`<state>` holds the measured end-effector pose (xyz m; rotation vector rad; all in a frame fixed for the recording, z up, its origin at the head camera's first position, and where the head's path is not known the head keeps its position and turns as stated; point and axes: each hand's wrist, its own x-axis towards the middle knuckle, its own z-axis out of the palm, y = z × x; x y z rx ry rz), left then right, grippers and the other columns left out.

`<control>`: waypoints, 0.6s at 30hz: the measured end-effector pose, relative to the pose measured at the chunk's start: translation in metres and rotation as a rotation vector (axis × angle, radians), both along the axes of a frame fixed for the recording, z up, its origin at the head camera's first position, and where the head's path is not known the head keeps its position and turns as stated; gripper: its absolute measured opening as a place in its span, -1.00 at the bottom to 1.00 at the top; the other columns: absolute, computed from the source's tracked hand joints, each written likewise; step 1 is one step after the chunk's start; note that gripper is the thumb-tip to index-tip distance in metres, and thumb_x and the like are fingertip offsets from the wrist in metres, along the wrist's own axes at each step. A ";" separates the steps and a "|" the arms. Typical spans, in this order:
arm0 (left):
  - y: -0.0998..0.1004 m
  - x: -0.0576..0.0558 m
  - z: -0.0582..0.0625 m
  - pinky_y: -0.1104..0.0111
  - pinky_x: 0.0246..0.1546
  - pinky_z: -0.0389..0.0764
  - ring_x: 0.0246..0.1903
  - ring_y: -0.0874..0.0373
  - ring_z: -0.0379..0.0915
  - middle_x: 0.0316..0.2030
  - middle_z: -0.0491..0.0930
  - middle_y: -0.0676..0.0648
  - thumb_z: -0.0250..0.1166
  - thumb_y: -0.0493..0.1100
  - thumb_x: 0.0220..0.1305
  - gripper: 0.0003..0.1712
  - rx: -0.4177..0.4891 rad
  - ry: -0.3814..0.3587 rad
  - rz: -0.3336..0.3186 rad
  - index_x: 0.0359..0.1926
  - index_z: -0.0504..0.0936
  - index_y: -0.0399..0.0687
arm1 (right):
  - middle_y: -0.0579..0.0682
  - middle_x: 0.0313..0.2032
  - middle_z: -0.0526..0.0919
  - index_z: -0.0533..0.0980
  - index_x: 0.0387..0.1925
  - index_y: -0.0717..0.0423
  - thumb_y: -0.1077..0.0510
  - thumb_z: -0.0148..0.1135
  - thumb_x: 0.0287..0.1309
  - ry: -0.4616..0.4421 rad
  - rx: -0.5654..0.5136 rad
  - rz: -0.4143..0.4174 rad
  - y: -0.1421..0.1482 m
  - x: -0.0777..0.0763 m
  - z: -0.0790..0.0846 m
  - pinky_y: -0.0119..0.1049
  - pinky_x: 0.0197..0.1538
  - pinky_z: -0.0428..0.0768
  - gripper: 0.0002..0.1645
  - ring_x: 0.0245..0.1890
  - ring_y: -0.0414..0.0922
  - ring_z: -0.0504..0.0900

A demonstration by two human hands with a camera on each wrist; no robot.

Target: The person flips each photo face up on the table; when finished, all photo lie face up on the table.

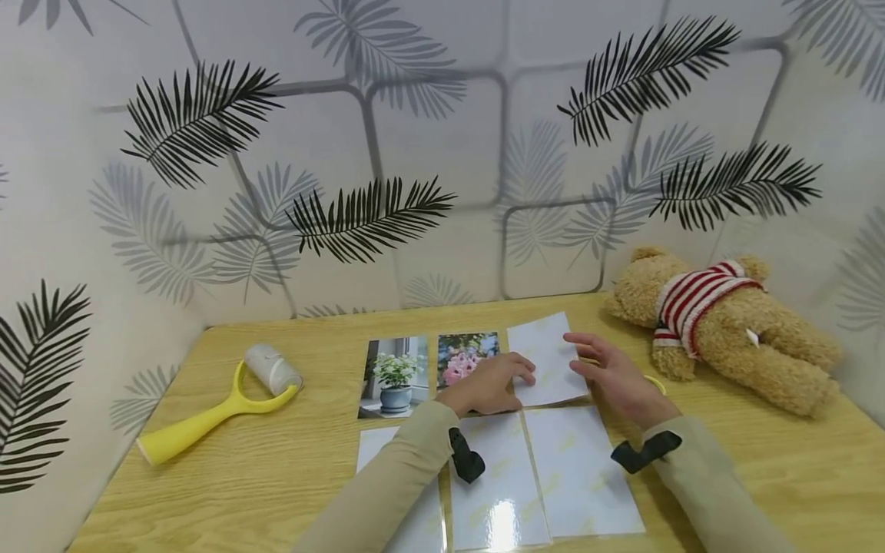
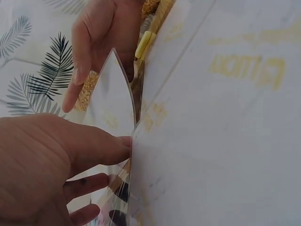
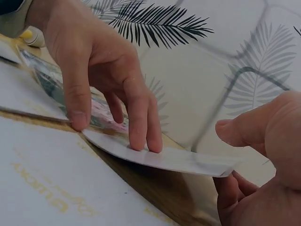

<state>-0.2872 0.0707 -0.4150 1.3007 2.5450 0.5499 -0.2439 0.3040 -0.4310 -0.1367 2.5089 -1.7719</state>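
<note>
The card [image 1: 542, 361] lies between the flower photo [image 1: 469, 361] and the bear [image 1: 733, 322], its right edge raised. Fingertips of the unclenched left hand [image 1: 487, 384] rest on its left side, while the right hand [image 1: 618, 376] is loose, fingers under that raised edge, thumb apart. Front cards [image 1: 584, 468] crowd its near edge; wide table [image 1: 325, 376] separates plant photo [image 1: 394, 376] from roller [image 1: 233, 404].

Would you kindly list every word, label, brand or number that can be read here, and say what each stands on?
"LUCKY": pale yellow, upside down, on a white card in the left wrist view.
"LUCKY": also upside down, on a white card in the right wrist view; the script beside it is too blurred.
Unreadable: the other faint yellow marks on the cards.
</note>
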 end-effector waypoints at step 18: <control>-0.003 0.003 0.003 0.08 0.13 0.39 0.04 -0.10 0.37 0.25 0.29 -0.21 0.25 -0.23 0.27 -0.30 0.552 -0.139 0.310 0.39 0.22 -0.11 | 0.20 0.51 -0.16 0.02 0.46 0.18 0.32 -0.13 0.42 -0.083 -0.147 -0.050 -0.005 0.003 0.010 0.14 0.43 0.00 -0.36 0.49 0.16 -0.14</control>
